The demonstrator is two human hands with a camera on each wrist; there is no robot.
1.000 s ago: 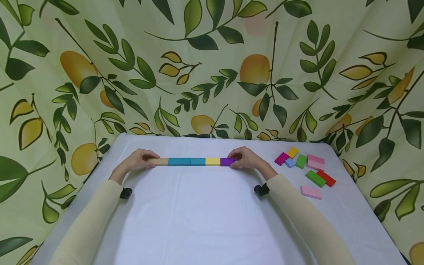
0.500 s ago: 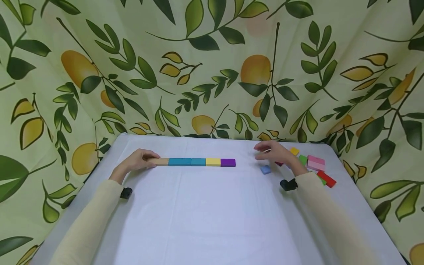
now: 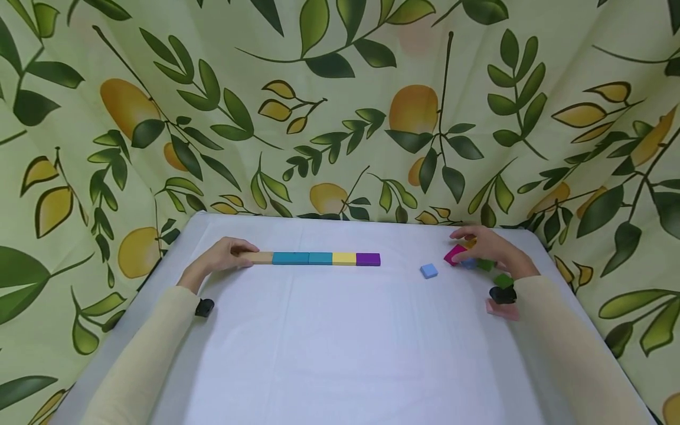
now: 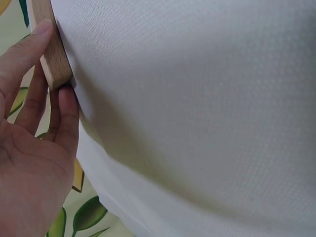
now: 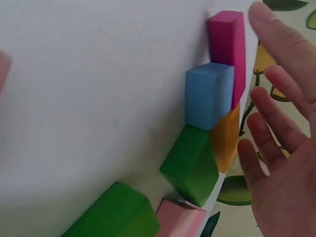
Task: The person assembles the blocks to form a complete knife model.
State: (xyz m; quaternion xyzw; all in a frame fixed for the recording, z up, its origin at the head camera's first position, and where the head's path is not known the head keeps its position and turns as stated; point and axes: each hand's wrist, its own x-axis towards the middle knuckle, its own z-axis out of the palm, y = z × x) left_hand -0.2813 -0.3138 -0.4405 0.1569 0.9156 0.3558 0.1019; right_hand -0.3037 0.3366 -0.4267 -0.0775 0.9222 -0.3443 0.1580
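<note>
Wooden rectangular block [image 3: 262, 258] pinched, the left hand [image 3: 225, 255] seemingly steadies the multicoloured block row [image 3: 320, 258] while the empty right hand [image 3: 490, 245], fingers apart, probably needs to pinch the magenta rectangular block [image 5: 228, 44].

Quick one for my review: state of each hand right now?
Left hand: closed, holding the end of the wooden block.
Right hand: open, holding nothing, near the magenta block.
</note>
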